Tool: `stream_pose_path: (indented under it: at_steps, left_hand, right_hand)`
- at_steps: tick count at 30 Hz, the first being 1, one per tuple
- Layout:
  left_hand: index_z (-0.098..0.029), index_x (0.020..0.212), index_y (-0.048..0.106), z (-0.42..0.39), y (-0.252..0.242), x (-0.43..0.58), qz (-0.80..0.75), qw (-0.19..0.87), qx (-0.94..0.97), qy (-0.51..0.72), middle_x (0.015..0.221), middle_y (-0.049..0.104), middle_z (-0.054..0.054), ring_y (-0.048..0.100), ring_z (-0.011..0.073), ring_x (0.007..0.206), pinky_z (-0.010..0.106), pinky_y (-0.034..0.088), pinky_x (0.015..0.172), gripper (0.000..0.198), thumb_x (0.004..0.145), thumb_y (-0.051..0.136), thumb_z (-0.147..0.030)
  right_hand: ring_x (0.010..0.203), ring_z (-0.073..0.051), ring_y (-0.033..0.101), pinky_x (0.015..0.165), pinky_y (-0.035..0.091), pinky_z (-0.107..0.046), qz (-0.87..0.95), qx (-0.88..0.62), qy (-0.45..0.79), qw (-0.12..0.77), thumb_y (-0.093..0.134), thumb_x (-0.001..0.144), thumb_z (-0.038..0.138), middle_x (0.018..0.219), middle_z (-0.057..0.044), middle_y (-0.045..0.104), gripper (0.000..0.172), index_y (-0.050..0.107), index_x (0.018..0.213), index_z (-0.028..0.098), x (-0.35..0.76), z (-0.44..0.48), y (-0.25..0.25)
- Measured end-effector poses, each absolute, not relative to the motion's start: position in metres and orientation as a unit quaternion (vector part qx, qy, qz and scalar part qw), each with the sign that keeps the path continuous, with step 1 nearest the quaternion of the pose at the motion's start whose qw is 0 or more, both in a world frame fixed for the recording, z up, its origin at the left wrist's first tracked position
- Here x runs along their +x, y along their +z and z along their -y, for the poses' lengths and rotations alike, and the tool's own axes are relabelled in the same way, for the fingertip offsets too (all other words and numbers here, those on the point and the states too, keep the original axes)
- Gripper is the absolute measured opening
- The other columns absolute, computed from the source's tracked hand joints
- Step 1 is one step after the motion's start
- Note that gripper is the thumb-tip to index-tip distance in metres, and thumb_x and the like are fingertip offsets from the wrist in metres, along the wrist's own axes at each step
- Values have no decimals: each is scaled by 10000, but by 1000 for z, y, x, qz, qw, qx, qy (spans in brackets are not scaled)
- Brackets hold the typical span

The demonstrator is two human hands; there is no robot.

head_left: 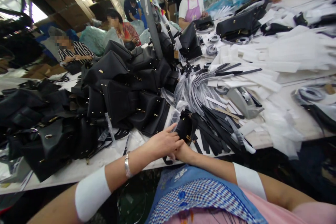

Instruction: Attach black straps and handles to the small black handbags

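Observation:
My left hand [165, 143] reaches in over the near table edge, its bent fingers against a small black leather piece [186, 126] with gold-coloured fittings. Clear plastic wrap [175, 116] lies by its index fingertip. My right hand [183, 152] is closed at the near end of that same piece, partly covered by the left fingers. Whether the piece is a strap or a small bag cannot be made out. Right beside it spreads a bundle of black straps [210, 129], many in clear sleeves.
Black handbags [118, 101] are heaped at the left and centre. A grey tape dispenser [244, 101] stands right of the straps, with white foam sheets [283, 52] beyond. A metal post [151, 14] rises behind the bags. Several people work across the table, one in a purple apron [193, 9].

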State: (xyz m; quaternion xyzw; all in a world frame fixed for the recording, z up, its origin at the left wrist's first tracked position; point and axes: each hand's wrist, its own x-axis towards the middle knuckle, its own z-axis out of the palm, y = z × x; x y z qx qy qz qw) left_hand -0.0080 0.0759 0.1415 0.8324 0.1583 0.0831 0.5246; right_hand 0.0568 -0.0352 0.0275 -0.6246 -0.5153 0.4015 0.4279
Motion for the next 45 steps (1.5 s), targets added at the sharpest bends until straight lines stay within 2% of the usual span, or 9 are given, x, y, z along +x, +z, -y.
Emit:
stream_pose_path:
  at_steps: [3, 6, 9, 12, 19, 26, 34, 39, 45]
  left_hand:
    - [-275, 308, 418, -79, 126, 12, -83, 452, 885, -77, 299, 385, -33, 511, 184, 462, 424, 411, 920, 472, 488, 852, -314]
    - [-239, 238, 246, -83, 120, 19, -82, 381, 909, -149, 247, 262, -30, 414, 164, 387, 377, 424, 729, 636, 472, 836, -278]
    - [-227, 264, 343, -91, 141, 19, -68, 336, 922, -178, 282, 300, -32, 377, 145, 375, 320, 366, 602, 505, 459, 808, -208]
    - [-230, 380, 532, -95, 183, 17, -67, 279, 936, -202, 373, 430, -31, 370, 124, 394, 271, 295, 540, 297, 580, 752, -240]
    - [-195, 557, 642, -74, 254, -11, -248, 355, 883, -182, 481, 541, -9, 442, 131, 442, 237, 241, 446, 343, 790, 609, -445]
    - [-177, 636, 520, -59, 216, -50, -395, 450, 771, -217, 493, 415, -57, 352, 91, 451, 200, 248, 437, 434, 832, 502, -563]
    - [-164, 707, 548, -21, 232, -59, -335, 568, 694, -287, 537, 423, -53, 356, 68, 449, 183, 261, 421, 399, 834, 528, -541]
    - [-157, 759, 588, -42, 200, -63, -328, 522, 723, -312, 542, 452, -50, 381, 76, 451, 179, 288, 422, 413, 859, 477, -542]
    - [-148, 762, 622, -60, 142, -76, -297, 467, 782, -287, 575, 499, -36, 456, 99, 516, 195, 320, 485, 403, 868, 469, -506]
  right_hand:
    - [638, -180, 671, 587, 543, -285, 500, -574, 470, 446, 546, 868, 226, 772, -11, 718, 168, 684, 956, 189, 61, 44, 26]
    - [827, -200, 685, 722, 535, -281, 537, -576, 445, 426, 650, 794, 227, 999, -50, 716, 324, 642, 1116, 186, 76, 58, 23]
    - [994, -241, 647, 821, 500, -300, 619, -631, 333, 328, 732, 722, 210, 1181, -81, 653, 570, 556, 1264, 230, 96, 76, 24]
    - [845, -204, 663, 730, 485, -270, 630, -689, 262, 244, 643, 813, 197, 1023, -60, 685, 364, 600, 1172, 237, 119, 87, 34]
    - [1012, -185, 587, 882, 449, -280, 689, -597, 145, 385, 565, 863, 124, 1077, -75, 655, 180, 640, 1009, 197, 171, 50, 77]
    - [1003, -198, 622, 881, 475, -292, 792, -481, 208, 314, 621, 831, 117, 1047, -75, 688, 122, 683, 922, 169, 180, 5, 73]
    - [1094, -164, 590, 937, 453, -251, 783, -395, 294, 381, 590, 868, 148, 1167, -57, 655, 134, 669, 967, 192, 173, 31, 90]
    - [1072, -166, 609, 921, 468, -263, 780, -432, 292, 345, 532, 839, 37, 1184, -51, 657, 256, 682, 978, 193, 160, 19, 73]
    - [1097, -176, 580, 971, 436, -287, 640, -562, 293, 434, 512, 930, 224, 1169, -69, 630, 184, 643, 1056, 202, 152, 70, 42]
